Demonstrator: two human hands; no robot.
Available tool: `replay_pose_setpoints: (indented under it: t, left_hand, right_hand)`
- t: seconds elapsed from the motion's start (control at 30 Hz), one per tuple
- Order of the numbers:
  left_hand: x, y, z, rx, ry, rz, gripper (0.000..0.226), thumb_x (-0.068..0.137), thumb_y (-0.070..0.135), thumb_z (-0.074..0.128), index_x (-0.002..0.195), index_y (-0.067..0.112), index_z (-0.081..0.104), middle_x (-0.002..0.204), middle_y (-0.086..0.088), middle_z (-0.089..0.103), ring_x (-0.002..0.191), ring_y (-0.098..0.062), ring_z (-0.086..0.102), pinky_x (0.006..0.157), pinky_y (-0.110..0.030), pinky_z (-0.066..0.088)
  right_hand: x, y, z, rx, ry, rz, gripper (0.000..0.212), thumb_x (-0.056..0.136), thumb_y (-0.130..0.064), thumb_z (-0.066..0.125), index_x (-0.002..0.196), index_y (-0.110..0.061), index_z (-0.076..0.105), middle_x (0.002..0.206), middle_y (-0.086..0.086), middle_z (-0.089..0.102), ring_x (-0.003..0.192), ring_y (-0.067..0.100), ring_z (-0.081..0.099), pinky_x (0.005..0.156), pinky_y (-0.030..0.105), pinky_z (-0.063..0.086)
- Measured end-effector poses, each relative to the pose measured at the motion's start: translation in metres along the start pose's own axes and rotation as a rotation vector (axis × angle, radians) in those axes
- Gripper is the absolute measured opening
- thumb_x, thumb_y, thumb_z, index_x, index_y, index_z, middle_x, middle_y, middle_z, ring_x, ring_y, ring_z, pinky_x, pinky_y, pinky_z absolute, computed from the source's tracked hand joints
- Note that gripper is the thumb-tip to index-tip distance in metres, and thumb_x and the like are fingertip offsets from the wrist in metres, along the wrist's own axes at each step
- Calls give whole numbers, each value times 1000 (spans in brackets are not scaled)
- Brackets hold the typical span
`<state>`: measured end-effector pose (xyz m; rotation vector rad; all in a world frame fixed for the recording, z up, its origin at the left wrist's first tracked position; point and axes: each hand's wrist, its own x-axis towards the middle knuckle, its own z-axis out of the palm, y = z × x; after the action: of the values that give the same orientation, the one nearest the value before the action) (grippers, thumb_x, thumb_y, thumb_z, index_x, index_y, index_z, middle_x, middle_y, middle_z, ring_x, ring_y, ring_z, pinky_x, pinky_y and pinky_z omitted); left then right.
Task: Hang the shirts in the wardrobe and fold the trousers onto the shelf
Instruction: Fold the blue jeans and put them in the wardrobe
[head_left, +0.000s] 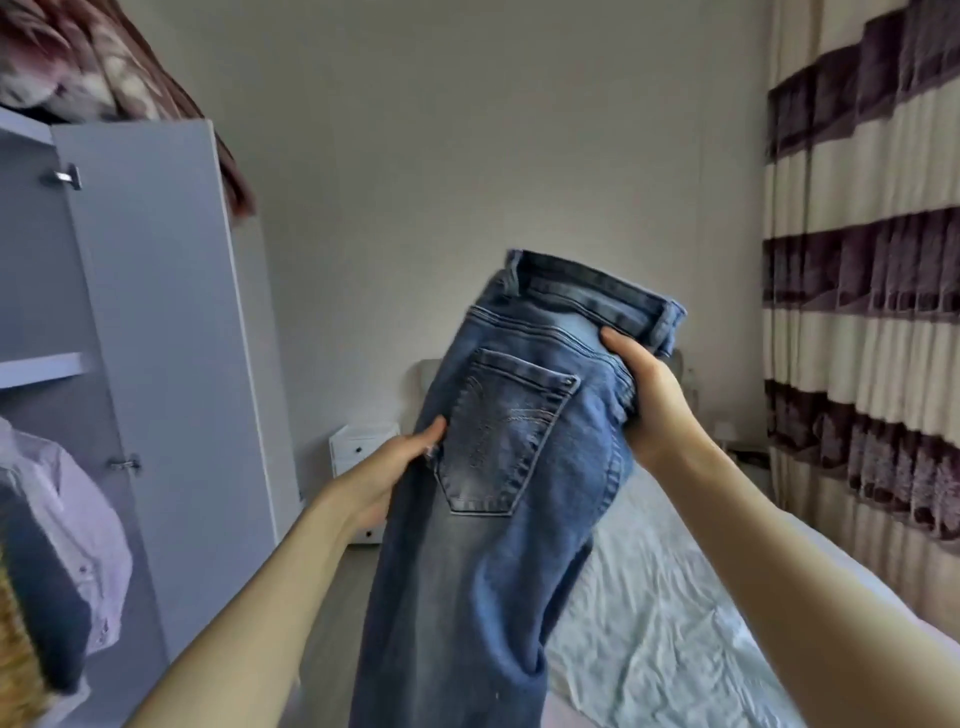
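A pair of blue jeans (498, 493) hangs in the air in front of me, back pocket facing me, waistband up, legs dropping out of the frame's bottom. My left hand (395, 467) grips the jeans' left edge beside the pocket. My right hand (644, 395) holds the right edge just below the waistband. The grey wardrobe (156, 312) stands open at the left. Inside it a pale pink shirt (78, 499) and a dark garment (47, 597) hang below a shelf (47, 366).
A bed with a wrinkled white sheet (649, 623) lies at the lower right. A white bedside drawer unit (358, 447) stands against the far wall. Striped curtains (872, 312) cover the right side. A patterned blanket (104, 62) sits on top of the wardrobe.
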<state>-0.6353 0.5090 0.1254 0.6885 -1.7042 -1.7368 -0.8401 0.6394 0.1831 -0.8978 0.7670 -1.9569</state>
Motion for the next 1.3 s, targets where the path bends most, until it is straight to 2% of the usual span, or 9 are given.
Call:
replay_pose_setpoints:
  t: [0.17, 0.3, 0.4, 0.5, 0.67, 0.87, 1.07, 1.2, 1.3]
  left_hand:
    - [51, -63, 10, 288, 96, -50, 22, 91, 36, 56, 88, 18, 67, 88, -2, 70, 73, -10, 67, 64, -16, 52]
    - [89, -135, 41, 409, 146, -59, 13, 96, 20, 51, 93, 12, 60, 85, 0, 60, 81, -13, 55, 58, -12, 40]
    - [103, -201, 69, 395, 49, -267, 12, 96, 23, 49, 107, 19, 53, 85, 3, 55, 71, -9, 50, 51, -14, 38]
    - [116, -261, 99, 411, -46, -430, 27, 96, 28, 48, 120, 18, 50, 97, -2, 54, 79, -12, 52, 61, -21, 37]
    - [153, -326, 156, 486, -172, -533, 39, 94, 29, 47, 131, 19, 45, 117, 1, 51, 106, -17, 53, 79, -26, 41]
    - [220, -410, 282, 526, -319, -594, 44, 94, 30, 47, 136, 19, 42, 132, -2, 48, 109, -13, 50, 89, -23, 40]
    - [251, -493, 406, 298, -428, -815, 48, 98, 37, 41, 143, 25, 32, 146, 3, 37, 118, -10, 43, 91, -27, 39]
    - [239, -536, 438, 74, -429, -1051, 59, 92, 63, 30, 143, 35, 28, 147, 11, 33, 133, -15, 35, 104, -40, 31]
    - [221, -561, 439, -327, -174, -1191, 66, 83, 75, 30, 121, 29, 59, 114, 4, 64, 105, -19, 57, 90, -39, 40]
  right_hand:
    - [14, 60, -71, -77, 248, 81, 35, 92, -15, 51, 123, 0, 54, 114, 17, 64, 103, 31, 62, 91, 39, 50]
    - [11, 86, -144, -244, 431, 97, 10, 92, -12, 53, 98, -9, 59, 71, -1, 72, 61, 11, 68, 57, 21, 55]
    - [3, 100, -219, -385, 570, 171, 21, 90, -13, 55, 111, -8, 56, 91, 5, 68, 69, 14, 65, 63, 27, 55]
    - [-5, 103, -293, -480, 648, 256, 25, 89, -12, 57, 114, -9, 55, 99, 8, 64, 76, 16, 62, 68, 30, 51]
    - [-27, 121, -406, -629, 749, 392, 13, 87, -7, 61, 98, -15, 59, 94, 8, 64, 76, 16, 62, 74, 33, 47]
    - [-54, 144, -571, -769, 869, 550, 20, 86, -12, 64, 106, -14, 60, 106, 12, 63, 94, 29, 60, 91, 43, 48]
    - [-77, 156, -688, -951, 794, 638, 40, 91, -5, 52, 130, -14, 48, 115, 8, 59, 101, 22, 55, 82, 29, 42]
    - [-95, 168, -704, -1194, 427, 546, 65, 89, 3, 50, 143, -26, 31, 136, -14, 39, 126, 9, 39, 94, 2, 28]
    - [-122, 180, -700, -1353, 39, 480, 79, 76, 12, 53, 139, -28, 27, 143, -7, 33, 137, 25, 31, 110, 20, 25]
